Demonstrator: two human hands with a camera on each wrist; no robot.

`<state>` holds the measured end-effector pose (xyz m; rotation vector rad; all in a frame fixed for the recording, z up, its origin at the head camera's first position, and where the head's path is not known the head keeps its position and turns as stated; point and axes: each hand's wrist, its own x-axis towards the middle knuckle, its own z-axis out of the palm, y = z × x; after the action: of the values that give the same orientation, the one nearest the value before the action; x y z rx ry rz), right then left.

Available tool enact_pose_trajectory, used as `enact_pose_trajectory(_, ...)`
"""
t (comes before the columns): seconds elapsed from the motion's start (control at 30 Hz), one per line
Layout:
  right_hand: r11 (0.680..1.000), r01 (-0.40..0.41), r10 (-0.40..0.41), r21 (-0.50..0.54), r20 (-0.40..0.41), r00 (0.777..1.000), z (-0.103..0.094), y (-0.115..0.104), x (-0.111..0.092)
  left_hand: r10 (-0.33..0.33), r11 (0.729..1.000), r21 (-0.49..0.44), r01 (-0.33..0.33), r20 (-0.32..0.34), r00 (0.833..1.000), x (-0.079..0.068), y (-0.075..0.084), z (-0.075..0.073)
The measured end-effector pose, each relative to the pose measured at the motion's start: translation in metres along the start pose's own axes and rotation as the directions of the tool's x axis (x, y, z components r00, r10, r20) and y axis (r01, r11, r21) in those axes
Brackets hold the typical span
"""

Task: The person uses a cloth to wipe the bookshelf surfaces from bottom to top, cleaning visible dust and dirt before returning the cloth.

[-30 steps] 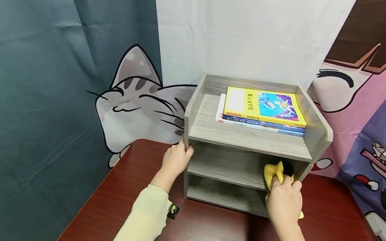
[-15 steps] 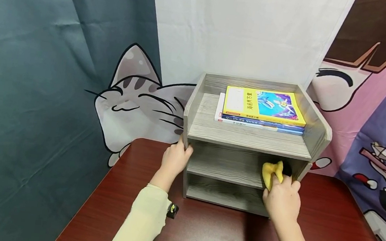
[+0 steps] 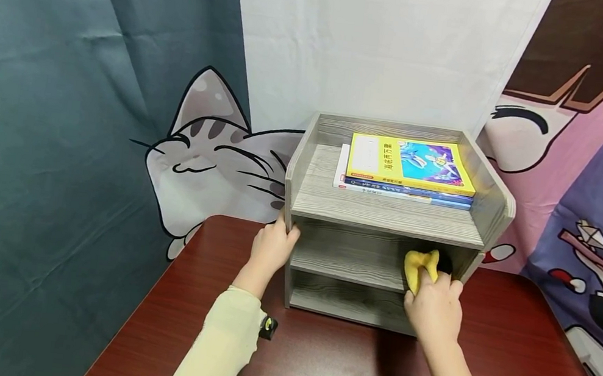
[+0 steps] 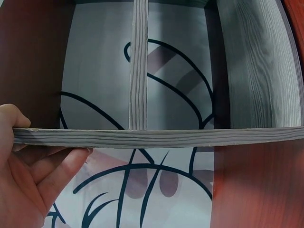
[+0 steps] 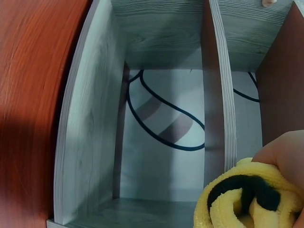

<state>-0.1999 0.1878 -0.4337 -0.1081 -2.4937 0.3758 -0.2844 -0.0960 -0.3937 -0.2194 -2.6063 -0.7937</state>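
A grey wood-grain desk shelf [image 3: 386, 218] stands on the table, with an upper deck and two open compartments below. My left hand [image 3: 274, 245] grips the front edge of its left side panel. In the left wrist view, the thumb lies on one face of that panel [image 4: 156, 138] and the fingers lie on the other. My right hand [image 3: 435, 306] holds a crumpled, fuzzy yellow cloth [image 3: 419, 268] with a black part. The cloth is at the right end of the middle compartment, close to the front edge of the divider board [image 5: 222, 85]. Some fingertips are hidden behind it.
Several books [image 3: 411, 164] lie stacked on the upper deck, a yellow one on top. The dark red table [image 3: 316, 361] extends to both sides of the shelf. Printed curtains [image 3: 65, 126] hang close behind, one with a cartoon cat [image 3: 199, 165].
My right hand has shifted slightly left with the yellow cloth along the middle compartment's front. The left hand stays on the side panel.
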Motion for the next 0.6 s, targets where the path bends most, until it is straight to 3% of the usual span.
enact_pose_trajectory(0.47, 0.999, 0.049, -0.05, -0.022, -0.054, 0.997, 0.005, -0.009, -0.001, 0.011, 1.0, -0.003, -0.011, -0.002, 1.0, 0.0, 0.001, -0.001)
enact_pose_trajectory(0.6, 0.999, 0.037, -0.038, -0.021, -0.05, 0.998, 0.006, -0.01, -0.001, -0.009, 1.0, -0.027, 0.01, 0.049, 0.999, 0.0, 0.0, -0.004)
